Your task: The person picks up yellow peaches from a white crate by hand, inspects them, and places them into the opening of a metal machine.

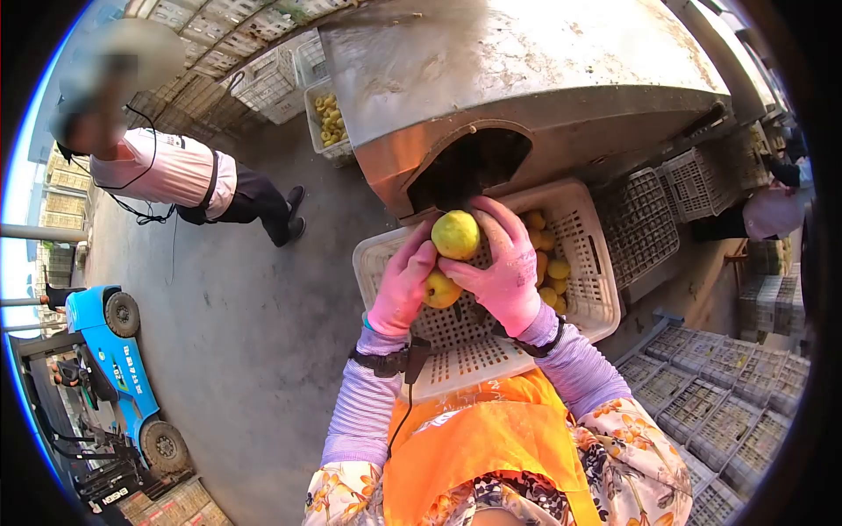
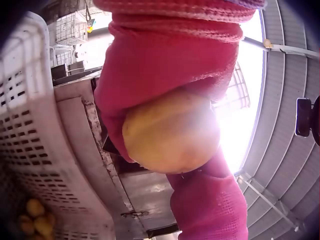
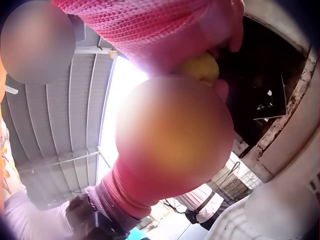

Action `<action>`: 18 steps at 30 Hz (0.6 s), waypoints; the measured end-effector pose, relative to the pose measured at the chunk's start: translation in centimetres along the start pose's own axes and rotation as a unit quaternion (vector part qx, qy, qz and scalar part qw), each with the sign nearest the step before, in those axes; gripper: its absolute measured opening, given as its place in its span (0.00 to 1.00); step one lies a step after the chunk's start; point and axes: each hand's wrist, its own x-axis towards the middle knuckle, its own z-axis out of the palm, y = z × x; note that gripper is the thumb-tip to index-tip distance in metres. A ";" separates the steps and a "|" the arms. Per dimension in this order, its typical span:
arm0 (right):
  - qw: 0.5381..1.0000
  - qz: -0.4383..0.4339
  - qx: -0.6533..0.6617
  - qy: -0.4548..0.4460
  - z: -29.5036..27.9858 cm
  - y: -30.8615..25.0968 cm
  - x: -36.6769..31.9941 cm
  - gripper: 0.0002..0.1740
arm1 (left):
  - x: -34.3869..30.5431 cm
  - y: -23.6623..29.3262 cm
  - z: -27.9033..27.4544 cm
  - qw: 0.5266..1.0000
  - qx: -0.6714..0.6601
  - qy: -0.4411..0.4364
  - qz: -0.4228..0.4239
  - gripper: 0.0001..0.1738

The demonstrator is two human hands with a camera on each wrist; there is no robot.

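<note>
Both hands wear pink gloves. In the head view, the left hand curls round a yellow fruit held low against its palm, its fingertips reaching the green-yellow fruit above. Fingers and thumb of the right hand grip that upper fruit from the right. The left wrist view shows a yellow fruit large under the left glove. In the right wrist view, a fruit sits by the right glove; a big blurred round shape covers part of the left glove.
Below the hands stands a white slotted crate with several yellow fruits. A metal machine with a dark opening is beyond it. Further off are a person, a blue forklift, a fruit crate and stacked crates.
</note>
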 end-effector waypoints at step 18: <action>0.971 -0.008 -0.214 0.106 9.6 9.8 5.5 0.45 | -0.4 -5.3 -3.1 0.978 -0.201 0.025 -0.053 0.28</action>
